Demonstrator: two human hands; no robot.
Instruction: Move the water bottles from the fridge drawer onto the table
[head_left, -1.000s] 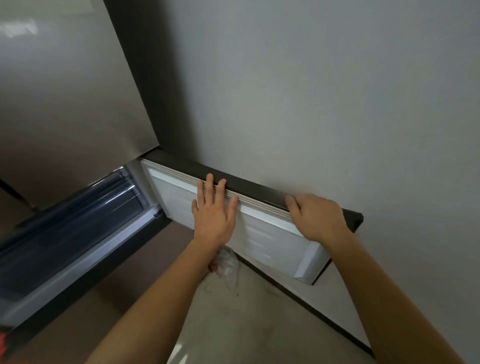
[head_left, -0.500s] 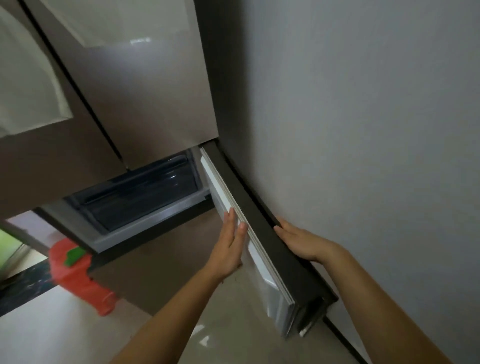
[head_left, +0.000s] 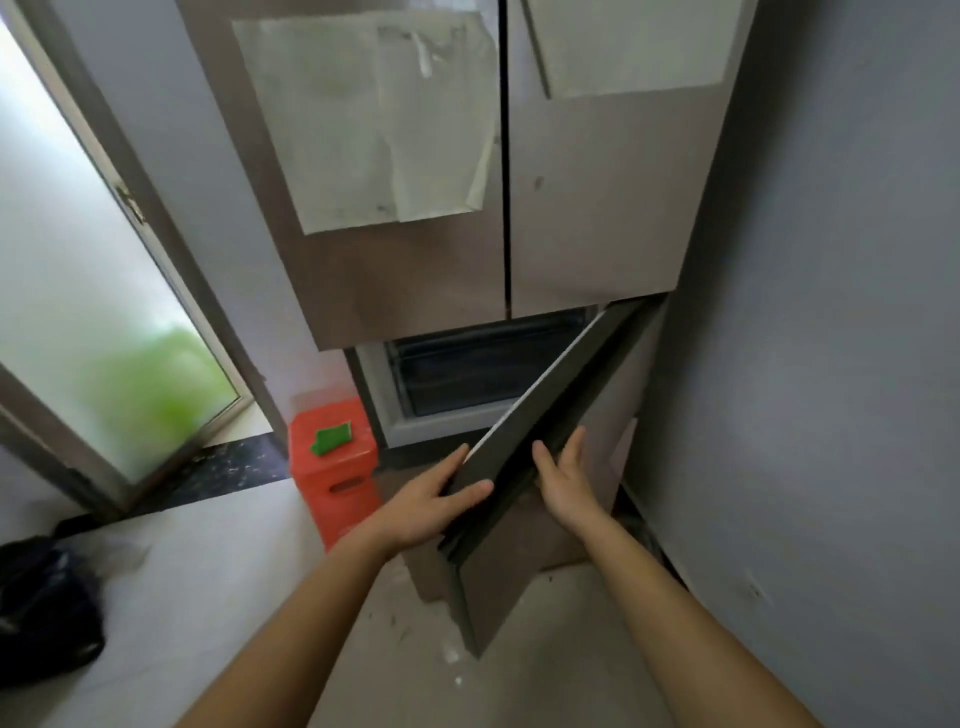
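Both hands work the half-open lower fridge door (head_left: 524, 441): the left hand (head_left: 428, 506) pinches its edge, the right hand (head_left: 566, 483) lies flat against its outer face. The dark fridge drawer (head_left: 483, 364) sits ahead, nearer the left hand. No water bottles or table show.

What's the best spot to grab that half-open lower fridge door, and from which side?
Take the lower fridge door by its top edge near the free end, far from the hinge, coming from above. That edge is narrow enough to pinch, as the left hand does, with the right hand flat on the outer face.
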